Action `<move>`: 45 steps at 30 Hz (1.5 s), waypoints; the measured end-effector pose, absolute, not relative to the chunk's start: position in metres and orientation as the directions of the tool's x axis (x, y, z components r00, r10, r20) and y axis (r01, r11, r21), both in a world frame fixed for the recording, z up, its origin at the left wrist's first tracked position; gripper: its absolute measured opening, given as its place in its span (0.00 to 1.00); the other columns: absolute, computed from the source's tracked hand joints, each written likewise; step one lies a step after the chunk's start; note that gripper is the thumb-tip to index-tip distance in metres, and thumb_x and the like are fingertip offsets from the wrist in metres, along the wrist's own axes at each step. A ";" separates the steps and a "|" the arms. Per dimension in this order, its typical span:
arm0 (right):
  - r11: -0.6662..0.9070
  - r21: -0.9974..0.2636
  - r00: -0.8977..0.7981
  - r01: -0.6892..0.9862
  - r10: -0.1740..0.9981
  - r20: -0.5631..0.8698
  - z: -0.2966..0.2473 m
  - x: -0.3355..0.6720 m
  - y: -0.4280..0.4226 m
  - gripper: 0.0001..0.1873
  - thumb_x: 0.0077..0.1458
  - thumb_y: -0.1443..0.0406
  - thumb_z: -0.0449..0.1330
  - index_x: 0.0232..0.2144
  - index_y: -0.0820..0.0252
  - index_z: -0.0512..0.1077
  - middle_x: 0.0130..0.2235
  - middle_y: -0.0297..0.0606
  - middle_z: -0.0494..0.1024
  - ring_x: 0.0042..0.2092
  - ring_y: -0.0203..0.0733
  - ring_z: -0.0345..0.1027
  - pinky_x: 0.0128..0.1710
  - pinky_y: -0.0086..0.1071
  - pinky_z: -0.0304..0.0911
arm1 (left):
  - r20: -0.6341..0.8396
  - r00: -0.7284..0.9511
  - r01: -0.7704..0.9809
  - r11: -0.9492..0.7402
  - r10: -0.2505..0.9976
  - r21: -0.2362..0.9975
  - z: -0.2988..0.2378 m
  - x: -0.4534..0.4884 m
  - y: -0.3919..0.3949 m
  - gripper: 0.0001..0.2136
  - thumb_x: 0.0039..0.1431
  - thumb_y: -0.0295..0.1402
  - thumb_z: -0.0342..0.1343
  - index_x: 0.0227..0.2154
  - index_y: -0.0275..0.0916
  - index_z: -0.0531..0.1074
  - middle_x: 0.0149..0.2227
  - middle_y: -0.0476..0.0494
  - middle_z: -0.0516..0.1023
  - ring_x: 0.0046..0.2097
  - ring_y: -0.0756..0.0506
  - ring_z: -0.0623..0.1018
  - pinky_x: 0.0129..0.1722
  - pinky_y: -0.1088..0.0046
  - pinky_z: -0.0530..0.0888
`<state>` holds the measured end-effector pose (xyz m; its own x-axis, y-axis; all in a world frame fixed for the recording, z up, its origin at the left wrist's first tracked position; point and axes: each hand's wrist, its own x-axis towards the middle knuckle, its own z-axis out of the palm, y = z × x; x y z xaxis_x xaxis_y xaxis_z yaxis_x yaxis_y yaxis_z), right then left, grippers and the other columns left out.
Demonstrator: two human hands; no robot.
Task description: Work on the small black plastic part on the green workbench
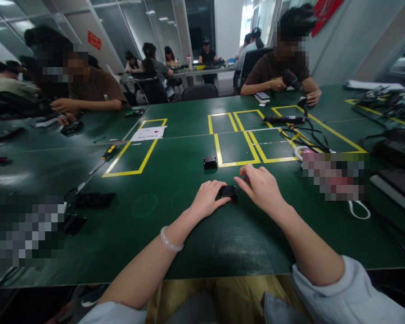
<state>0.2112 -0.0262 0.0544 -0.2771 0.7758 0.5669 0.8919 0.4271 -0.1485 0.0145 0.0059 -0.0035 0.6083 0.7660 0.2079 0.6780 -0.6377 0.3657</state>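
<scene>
Black Block (pixel 230 192) Gripped on a Green Table (pixel 249 252)

A person's left hand (pixel 208 198) holds the black block between thumb and fingers at the table's surface. Just beside it, the right hand (pixel 262 186) is curled with thumb toward fingers; a small dark item (pixel 246 178) shows there, though whether it is pinched is hard to tell. A second black block (pixel 209 162) sits just beyond, near yellow tape (pixel 217 150). Across the table, a co-worker (pixel 268 67) in brown holds a dark power tool (pixel 292 79).
</scene>
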 end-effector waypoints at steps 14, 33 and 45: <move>0.462 -0.173 -0.307 0.870 0.782 0.542 0.055 0.210 -0.028 0.12 0.63 0.61 0.45 0.32 0.58 0.64 0.28 0.34 0.73 0.29 0.37 0.63 0.35 0.32 0.50 | 0.208 0.603 0.686 -0.634 0.770 0.357 -0.003 0.015 0.005 0.18 0.59 0.45 0.54 0.47 0.41 0.66 0.44 0.44 0.72 0.46 0.41 0.70 0.47 0.62 0.65; 0.456 -0.129 -0.293 0.881 0.738 0.608 0.054 0.209 -0.027 0.13 0.64 0.62 0.46 0.30 0.59 0.65 0.26 0.34 0.72 0.27 0.35 0.62 0.34 0.31 0.50 | 0.222 0.612 0.679 -0.648 0.759 0.345 -0.003 0.014 0.007 0.18 0.59 0.46 0.54 0.47 0.41 0.65 0.43 0.44 0.71 0.45 0.42 0.70 0.45 0.64 0.65; 0.406 -0.109 -0.259 0.907 0.744 0.617 0.052 0.208 -0.024 0.12 0.63 0.61 0.47 0.30 0.59 0.65 0.26 0.34 0.72 0.27 0.36 0.62 0.34 0.31 0.51 | 0.234 0.618 0.672 -0.658 0.751 0.340 -0.005 0.015 0.007 0.18 0.59 0.46 0.54 0.47 0.41 0.65 0.43 0.45 0.72 0.45 0.42 0.70 0.46 0.64 0.66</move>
